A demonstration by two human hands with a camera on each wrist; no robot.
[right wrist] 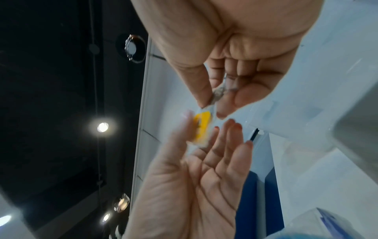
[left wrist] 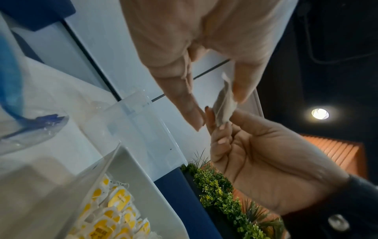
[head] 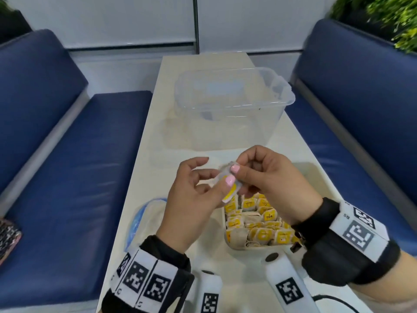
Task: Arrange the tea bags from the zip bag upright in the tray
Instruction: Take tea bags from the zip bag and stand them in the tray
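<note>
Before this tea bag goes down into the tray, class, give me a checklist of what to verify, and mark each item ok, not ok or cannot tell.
1. Tea bag held securely: ok; the left hand and right hand both pinch it above the table.
2. Yellow tag attached to the bag: ok, it shows below the left thumb.
3. Free slot in the white tray: cannot tell; the visible rows look packed and the hands hide the far end.
4. Bags already in the tray upright: ok, mostly tag-up.
5. Zip bag emptied: cannot tell.
6. Clear plastic tub out of the way: ok, it stands behind the hands.
</note>
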